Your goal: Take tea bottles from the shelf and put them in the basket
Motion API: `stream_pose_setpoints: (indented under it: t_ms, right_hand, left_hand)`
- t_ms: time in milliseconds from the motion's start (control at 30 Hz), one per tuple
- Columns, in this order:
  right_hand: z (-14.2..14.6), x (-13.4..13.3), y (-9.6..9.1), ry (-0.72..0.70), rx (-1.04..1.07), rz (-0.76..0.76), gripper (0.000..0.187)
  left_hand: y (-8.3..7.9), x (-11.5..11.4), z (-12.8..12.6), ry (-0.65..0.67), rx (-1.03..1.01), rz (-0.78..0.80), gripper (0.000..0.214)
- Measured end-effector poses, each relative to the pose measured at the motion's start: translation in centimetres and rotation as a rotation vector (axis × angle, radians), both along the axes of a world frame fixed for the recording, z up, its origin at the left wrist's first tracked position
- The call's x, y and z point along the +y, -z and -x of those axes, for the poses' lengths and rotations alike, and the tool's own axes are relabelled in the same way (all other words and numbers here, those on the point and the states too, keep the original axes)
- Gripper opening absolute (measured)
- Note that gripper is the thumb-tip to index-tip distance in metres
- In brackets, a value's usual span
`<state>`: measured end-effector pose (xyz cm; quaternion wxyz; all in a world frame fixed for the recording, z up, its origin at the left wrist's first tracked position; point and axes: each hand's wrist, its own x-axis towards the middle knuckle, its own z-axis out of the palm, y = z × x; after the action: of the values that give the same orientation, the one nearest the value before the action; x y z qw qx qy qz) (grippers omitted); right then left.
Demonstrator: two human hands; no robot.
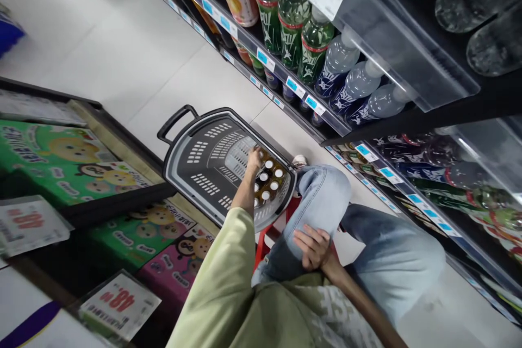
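Observation:
Inside a dark grey shopping basket (185, 185), my left hand (255, 159) has its fingers closed at the top of a bottle at the group's edge; most of that bottle is hidden. Several brown bottles with white caps (267, 176) stand close together beside it, at the basket's end nearest my legs. My right hand (313, 246) lies on my jeans (322, 196) near the knee, fingers loosely bent and holding nothing. A red support (263, 247) shows partly beneath the basket.
Store shelves (285, 73) with several drink bottles (291, 27) run along the right. A display with green cartons (61, 155) and price cards (120, 304) flanks me on the left. Pale floor tiles (163, 70) stretch between them.

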<state>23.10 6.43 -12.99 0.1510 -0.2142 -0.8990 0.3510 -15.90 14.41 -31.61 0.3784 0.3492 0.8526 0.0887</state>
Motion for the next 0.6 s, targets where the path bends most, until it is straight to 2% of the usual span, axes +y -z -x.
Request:
stream_pose_setpoints:
  t_ms: [100,200,300,400,500,600]
  right_hand:
    - [0.1,-0.1,0.0,0.057,0.036,-0.051,0.064]
    - [0.6,0.0,0.0,0.095,0.072,-0.119,0.061]
    - [1.1,0.1,0.1,0.137,0.166,-0.254,0.058]
    - [1.2,0.2,0.2,0.15,0.209,-0.302,0.057]
    - [0.7,0.3,0.4,0.144,0.198,-0.307,0.055]
    - [0.5,0.5,0.7,0.098,0.155,-0.302,0.055]
  left_hand:
    - [-2.0,-1.3,-0.1,-0.072,0.0,-0.056,0.066]
    - [-5.3,-3.9,-1.6,-0.16,0.018,-0.108,0.072]
    - [-9.3,-7.2,-5.8,-0.224,0.001,-0.161,0.054]
    - [-13.1,-10.3,-12.3,-0.209,-0.109,-0.212,0.035]
    - [-16.0,-12.5,-17.7,-0.124,-0.272,-0.242,0.039]
    - [-18.3,-12.9,-19.3,-0.061,-0.317,-0.274,0.048]
